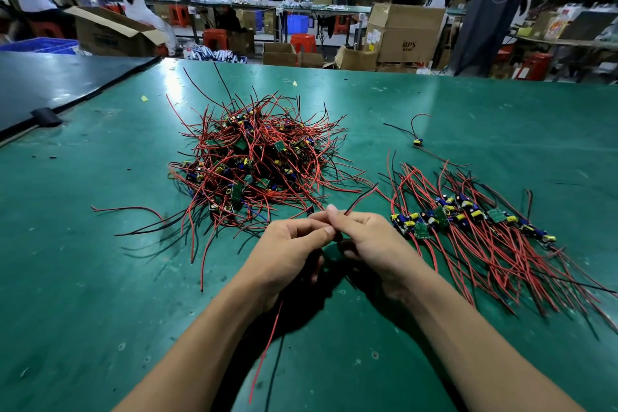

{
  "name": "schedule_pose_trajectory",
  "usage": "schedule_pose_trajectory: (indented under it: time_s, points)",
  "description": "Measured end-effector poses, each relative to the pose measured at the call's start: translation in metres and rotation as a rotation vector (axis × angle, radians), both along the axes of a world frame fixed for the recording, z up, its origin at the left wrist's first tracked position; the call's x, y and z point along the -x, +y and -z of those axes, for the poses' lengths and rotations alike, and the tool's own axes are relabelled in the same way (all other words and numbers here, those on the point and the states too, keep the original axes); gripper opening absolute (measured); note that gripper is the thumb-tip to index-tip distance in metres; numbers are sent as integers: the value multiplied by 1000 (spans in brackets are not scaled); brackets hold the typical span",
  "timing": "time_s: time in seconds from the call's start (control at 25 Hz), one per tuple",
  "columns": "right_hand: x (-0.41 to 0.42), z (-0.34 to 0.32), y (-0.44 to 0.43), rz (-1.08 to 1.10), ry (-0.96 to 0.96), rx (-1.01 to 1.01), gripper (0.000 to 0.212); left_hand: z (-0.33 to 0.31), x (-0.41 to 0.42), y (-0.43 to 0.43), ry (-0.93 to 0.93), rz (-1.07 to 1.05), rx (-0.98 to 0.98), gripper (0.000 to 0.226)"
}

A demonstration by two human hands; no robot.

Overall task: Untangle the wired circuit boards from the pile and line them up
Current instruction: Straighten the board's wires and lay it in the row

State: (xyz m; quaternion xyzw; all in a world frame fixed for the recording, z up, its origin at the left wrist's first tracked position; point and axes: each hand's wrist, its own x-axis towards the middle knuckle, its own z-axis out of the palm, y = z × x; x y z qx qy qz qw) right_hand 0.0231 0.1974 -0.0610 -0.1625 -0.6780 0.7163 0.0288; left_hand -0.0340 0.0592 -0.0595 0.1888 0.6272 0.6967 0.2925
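A tangled pile of small circuit boards (254,160) with red and black wires lies on the green table (100,278), ahead and slightly left. A row of lined-up boards (468,214) sits at the right, wires trailing toward me. My left hand (287,251) and right hand (371,241) meet in front of the pile, both pinching one wired board that is mostly hidden between the fingers. Its red and black wires (359,197) stick up past my right fingers, and another red and black pair (267,351) hangs down below my left wrist.
One stray board (417,142) with wires lies apart, beyond the row. A dark table (67,84) adjoins at the left with a black bracket (46,117) at the seam. Cardboard boxes (404,33), stools and seated people fill the background.
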Motion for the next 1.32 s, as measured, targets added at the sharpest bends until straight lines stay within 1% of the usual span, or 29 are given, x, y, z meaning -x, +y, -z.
schedule_pose_trajectory:
  time_s: [0.12,0.2,0.32,0.4,0.52,0.6,0.72,0.88,0.92,0.96,1.0,1.08,1.16,1.2,1.24,1.32]
  points:
    - [1,-1,2,86,7,1,32,0,0,1,16,7,25,16]
    - [3,-1,6,178,45,40,33,-1,-1,1,30,13,39,16]
    - [5,-2,16,327,115,128,34,-2,-2,1,83,33,67,16]
    - [5,-4,21,351,124,266,39,-2,-2,0,101,39,77,16]
    - [2,-10,28,219,90,675,54,-2,0,-2,94,42,70,16]
    - [-1,-13,36,94,49,897,55,-2,2,-3,76,44,59,15]
    - [-8,-16,42,-66,42,1058,37,-2,3,-4,40,35,53,15]
    - [-11,-12,42,-239,86,1281,41,-2,2,-3,-7,26,37,14]
    - [-11,-13,40,-234,96,1276,40,-2,2,-4,-14,21,40,15]
    - [-10,-14,38,-200,119,1215,41,-3,2,-4,-32,9,36,17]
    - [-10,-16,36,-151,140,1110,44,-3,2,-3,-59,-7,26,18]
    - [-6,-18,33,-89,179,905,60,-5,0,-3,-108,-40,-5,20]
    - [0,-15,27,-34,158,699,68,-7,0,-1,-155,-93,-56,20]
    - [2,-11,23,11,132,553,63,-9,1,-1,-193,-128,-94,18]
    - [3,-6,19,52,105,388,51,-10,3,-2,-232,-161,-134,17]
    - [1,2,10,84,97,52,22,-13,8,-3,-279,-204,-204,14]
